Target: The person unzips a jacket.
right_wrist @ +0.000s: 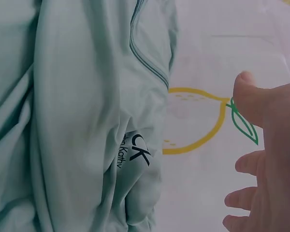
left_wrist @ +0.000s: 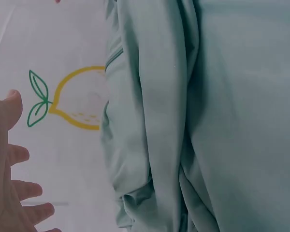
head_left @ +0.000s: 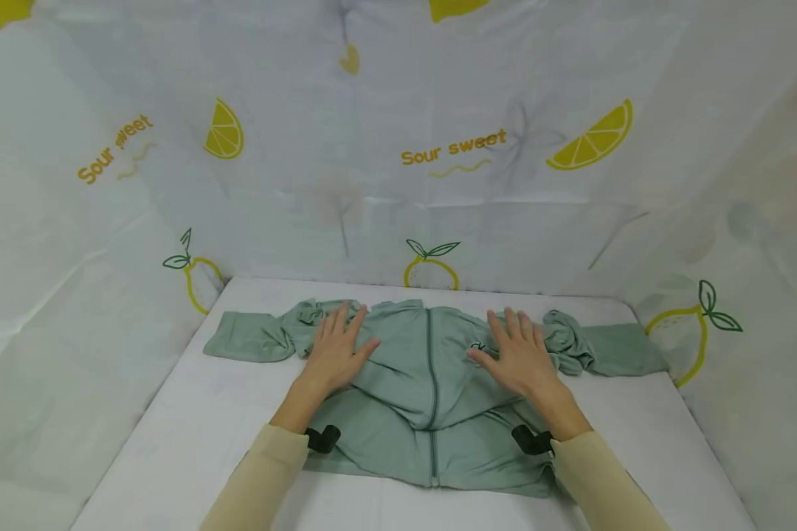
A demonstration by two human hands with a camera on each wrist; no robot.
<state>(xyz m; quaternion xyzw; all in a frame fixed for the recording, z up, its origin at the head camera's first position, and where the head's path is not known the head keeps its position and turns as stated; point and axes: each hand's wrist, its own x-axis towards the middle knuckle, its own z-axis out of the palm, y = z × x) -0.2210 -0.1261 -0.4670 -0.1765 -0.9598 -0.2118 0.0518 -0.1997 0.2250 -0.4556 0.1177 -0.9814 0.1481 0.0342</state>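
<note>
A pale green zip-up jacket (head_left: 398,369) lies front up on the white table, its zipper running down the middle and its body rumpled in folds. Both sleeves stretch out sideways, bunched near the shoulders and flat toward the cuffs. My left hand (head_left: 337,352), fingers straight and spread, is over the jacket's left chest as I see it. Over the opposite chest, beside a small dark letter print (right_wrist: 139,151), is my right hand (head_left: 519,354), likewise spread flat. Neither hand grips anything; whether the palms touch the cloth cannot be told.
The white table (head_left: 173,435) reaches back to a pale curtain (head_left: 292,199) printed with lemons and words, which also hangs along both sides. The left sleeve (head_left: 246,337) and right sleeve (head_left: 627,349) lie near the table's side edges. Dark straps sit on both wrists.
</note>
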